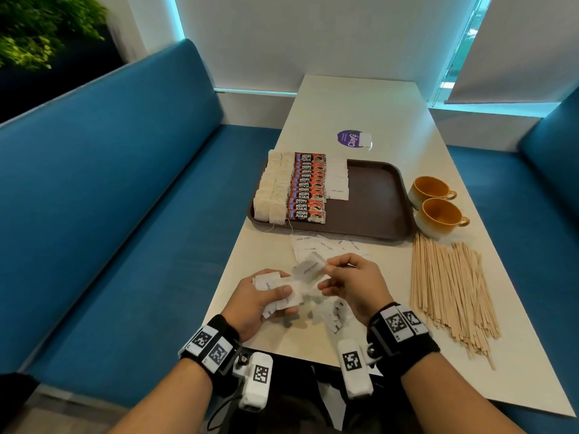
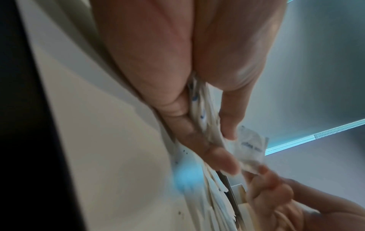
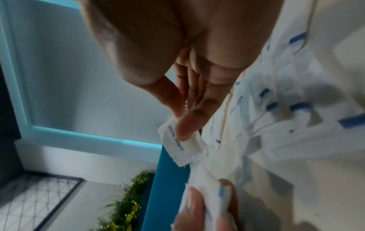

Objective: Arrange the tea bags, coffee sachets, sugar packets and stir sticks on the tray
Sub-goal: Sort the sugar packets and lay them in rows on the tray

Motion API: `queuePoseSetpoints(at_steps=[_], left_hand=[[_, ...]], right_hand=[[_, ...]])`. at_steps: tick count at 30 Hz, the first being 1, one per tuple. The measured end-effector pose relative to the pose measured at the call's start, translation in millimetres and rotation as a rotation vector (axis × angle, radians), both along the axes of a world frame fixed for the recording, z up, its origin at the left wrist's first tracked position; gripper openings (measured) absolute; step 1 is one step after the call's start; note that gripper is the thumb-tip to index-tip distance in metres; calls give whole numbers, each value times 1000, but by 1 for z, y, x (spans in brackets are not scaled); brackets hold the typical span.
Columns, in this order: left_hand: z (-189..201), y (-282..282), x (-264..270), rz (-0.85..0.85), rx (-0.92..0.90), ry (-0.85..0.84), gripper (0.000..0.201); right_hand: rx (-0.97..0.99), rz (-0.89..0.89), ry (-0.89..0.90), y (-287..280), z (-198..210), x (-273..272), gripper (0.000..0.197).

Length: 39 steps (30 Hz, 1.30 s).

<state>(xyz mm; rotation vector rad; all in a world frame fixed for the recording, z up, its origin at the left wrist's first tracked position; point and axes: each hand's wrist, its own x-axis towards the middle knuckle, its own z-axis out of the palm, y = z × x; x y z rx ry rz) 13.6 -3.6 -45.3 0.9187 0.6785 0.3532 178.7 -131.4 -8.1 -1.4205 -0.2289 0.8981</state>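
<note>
- The brown tray point(image 1: 372, 198) lay on the cream table point(image 1: 360, 104) and served as the reference point for all positions below.
- On the tray's left part stood two columns of tea bags point(image 1: 272, 189), with a column of red "Kopi Juan" coffee sachets point(image 1: 308, 187) directly to their right.
- A short column of white sugar packets point(image 1: 336, 180) adjoined the coffee sachets on the right, in the tray's far half; the tray's right part showed bare surface.
- Loose sugar sachets point(image 1: 326, 245) lay on the table just in front of the tray's near edge.
- The left hand point(image 1: 266, 297), in front of the tray's near-left corner, held a stack of sugar packets point(image 2: 199, 109), with the thumb point(image 2: 229, 112) pressed on one face and the fingers point(image 2: 197, 140) curled under the other.
- The right hand point(image 1: 354, 286), in front of the tray's near edge, pinched a single packet marked "white sugar" point(image 3: 178, 143) between thumb and forefinger point(image 3: 186, 123); this packet was raised off the table, next to the left hand's stack.
- Further packets point(image 1: 333, 311) lay on the table beneath the two hands.
- A fanned heap of wooden stir sticks point(image 1: 451, 289) lay on the table in front of the tray's near-right corner, apart from it.
- Two orange-lined cups point(image 1: 438, 205) stood just beside the tray's right edge.
- A purple round sticker point(image 1: 351, 140) marked "ClayG" lay beyond the tray's far edge, with one tea bag point(image 1: 365, 140) partly on it.
</note>
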Motion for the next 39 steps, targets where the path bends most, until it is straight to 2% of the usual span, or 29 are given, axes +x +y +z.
queuePoseSetpoints(at_steps=[3,6,9,10,14,18,23,26,28,30,33,39], left_hand=[[0,2,0,-19,-15,-4,30],[0,4,0,-29,-31,-9,32],[-1,5,-1,-36,-68,-23,30],[0,6,-2,-40,-82,-30,31],[3,6,-3,-40,-96,-35,45],[0,5,-2,-38,-61,-31,46],[-5,4,0,-11,-4,-43,50],[-6,3,0,28,-8,-55,51],[-6,3,0,39,-40,-73,51],[-3,3,0,30,-59,-89,46],[4,0,2,60,-59,-36,27],[2,0,5,91,-14,4,8]], right_hand=[[143,33,41,0,6,1,16],[153,150,-35,0,2,-6,24],[123,190,-15,0,-4,-9,9],[95,199,-42,-1,-5,-9,9],[-85,316,-340,-1,-6,-9,18],[-92,327,-389,3,-7,-10,23],[-127,187,-320,0,-8,-12,28],[-73,190,-167,-6,-6,-20,26],[-59,197,-126,-6,-3,-23,20],[-83,207,-157,-3,-2,-21,24],[-98,212,-171,-2,-2,-18,28],[-139,210,-176,-2,-7,-13,21]])
